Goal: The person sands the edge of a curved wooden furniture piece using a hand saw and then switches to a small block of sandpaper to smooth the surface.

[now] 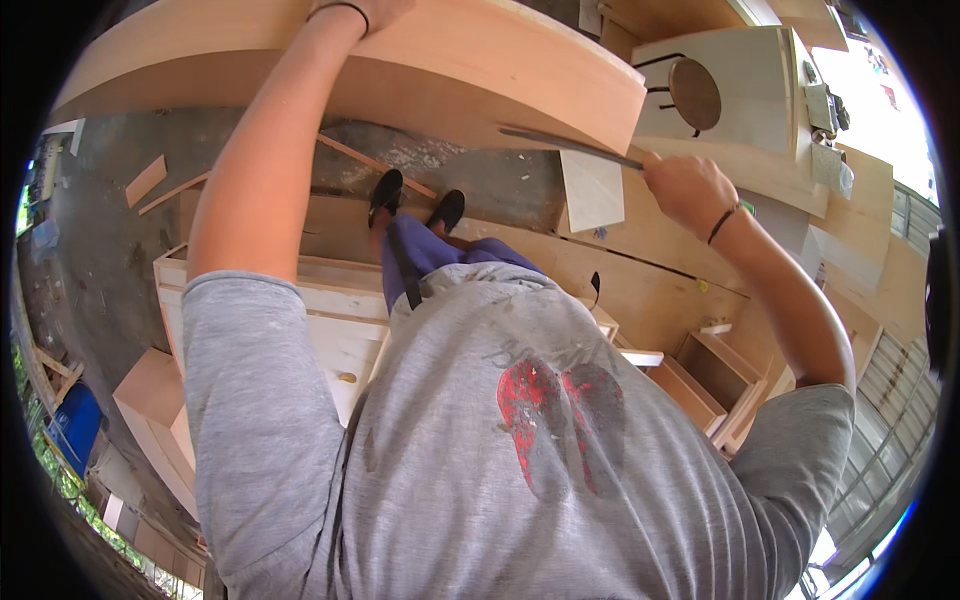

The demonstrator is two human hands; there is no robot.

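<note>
Long pale-brown wooden panel [480, 50]: stretched across twelve o'clock.
Thin flat dark-grey strip [572, 143]: ran along one o'clock, by the panel's lower edge; contact was unclear.
Right hand [692, 192]: was closed around the strip's end at two o'clock.
Left hand [385, 14]: rested on the panel near eleven-thirty; I could not tell its grip.
Round brown-topped stool [694, 94]: appeared between one and two o'clock.

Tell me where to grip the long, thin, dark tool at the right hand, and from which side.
Probably its right-hand end, approached from the right, in a closed grip like the right hand's. The long, thin, dark tool points leftward in front of the long, light-brown wooden piece in this view, while its right end extends past that piece.
</note>
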